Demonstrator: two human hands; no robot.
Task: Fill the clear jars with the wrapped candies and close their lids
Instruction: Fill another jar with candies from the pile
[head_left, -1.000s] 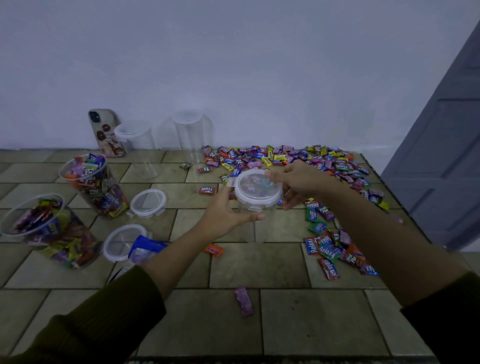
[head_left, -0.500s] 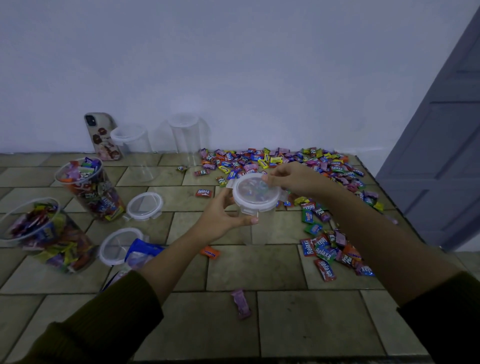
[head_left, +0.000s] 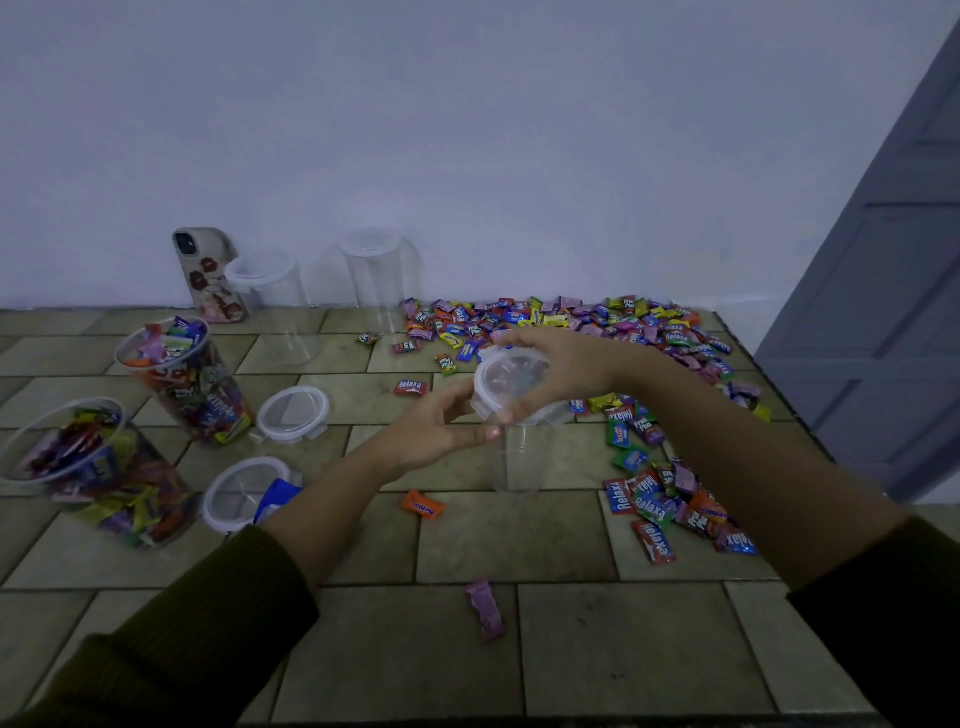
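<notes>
Two dark sleeves enter from the near edge. Past a lone purple candy (head_left: 485, 610) on the tiled surface (head_left: 519, 654), the hands meet over the clear jar (head_left: 522, 462), which stands upright mid-surface and looks empty. The left hand (head_left: 436, 431) pinches the jar just under its rim. The right hand (head_left: 563, 369) curls over the lid (head_left: 511, 379) with its thumb on the near edge, and the lid is tilted with one side off the mouth. This looks like uncapping so the jar can be filled. To do it well, the left grip should be firm so the light jar does not tip. The lid should come up evenly rather than be pried, and be set down just beside the jar, ready for closing. An orange candy (head_left: 423, 505) lies near the left forearm, and a small cluster of candies (head_left: 660, 499) lies by the right forearm. To the left lie two loose lids (head_left: 293, 413), the nearer one touching a blue wrapper (head_left: 275, 499). Beyond them stand two filled jars (head_left: 192, 384) with open mouths, which by the look of it await those lids. Farther back, the candy heap (head_left: 571, 322) spreads along the wall's foot toward the right edge. Two more empty jars (head_left: 379, 280), lids on, stand at the back beside a phone (head_left: 208, 275) that leans on the pale wall (head_left: 467, 130). A grey door (head_left: 883, 286) closes the right side, and the light is dim.
</notes>
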